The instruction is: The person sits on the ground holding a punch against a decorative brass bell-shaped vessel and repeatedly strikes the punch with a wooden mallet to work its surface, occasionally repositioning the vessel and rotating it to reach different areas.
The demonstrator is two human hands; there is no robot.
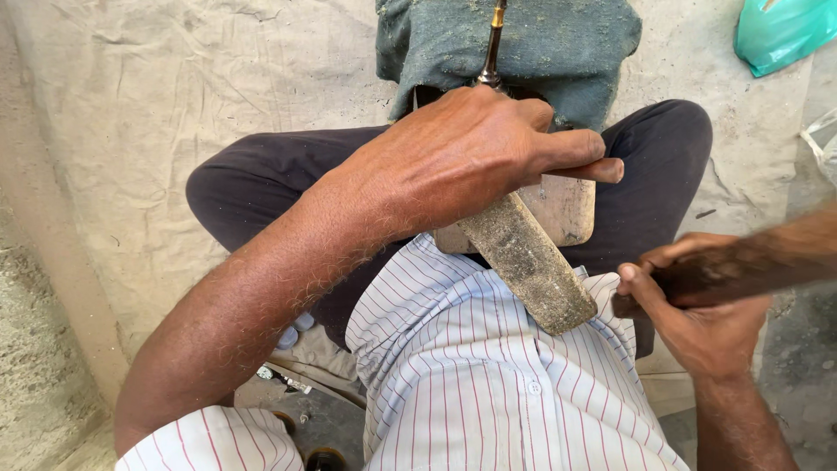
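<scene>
My left hand (475, 148) is closed around the top of a thick, worn wooden handle (532, 262) whose butt end rests against my striped shirt. From under that hand a thin metal shaft with a brass collar (494, 39) points away over a green cloth-covered block (514, 48). A flat wooden piece (571, 205) lies under my left fingers on my lap. My right hand (697, 310) grips a dark wooden stick (741, 270), which is blurred and reaches off to the right edge.
I sit cross-legged in dark trousers on a pale canvas sheet (174, 105). A turquoise plastic bag (780, 30) lies at the top right. Small bottle caps and a thin tool (288, 379) lie by my left knee.
</scene>
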